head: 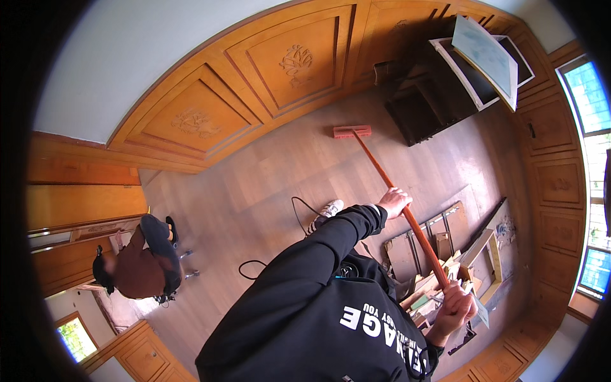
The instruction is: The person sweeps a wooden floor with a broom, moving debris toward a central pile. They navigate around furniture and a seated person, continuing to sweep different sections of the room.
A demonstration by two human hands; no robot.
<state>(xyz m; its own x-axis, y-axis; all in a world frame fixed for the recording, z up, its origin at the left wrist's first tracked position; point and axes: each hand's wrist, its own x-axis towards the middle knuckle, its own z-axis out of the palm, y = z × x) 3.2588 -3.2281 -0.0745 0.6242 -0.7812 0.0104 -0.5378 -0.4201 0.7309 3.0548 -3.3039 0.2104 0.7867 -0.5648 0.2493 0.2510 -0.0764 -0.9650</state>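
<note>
A broom with a reddish-orange handle slants across the view. Its pink bristled head rests on the wood-look floor, near the foot of the carved wall panels. My left hand grips the handle around its middle. Lower down, my right hand is wrapped around the handle's top end, beside my body. Between my hands the handle passes over a heap of broken boards. One of my shoes, a white sneaker, shows on the floor left of the handle.
A dark cabinet with a loose pale panel on it stands at upper right. Flat boards and a wooden frame lie to the right. A black cable loops near my foot. Another person crouches at left by the doorway.
</note>
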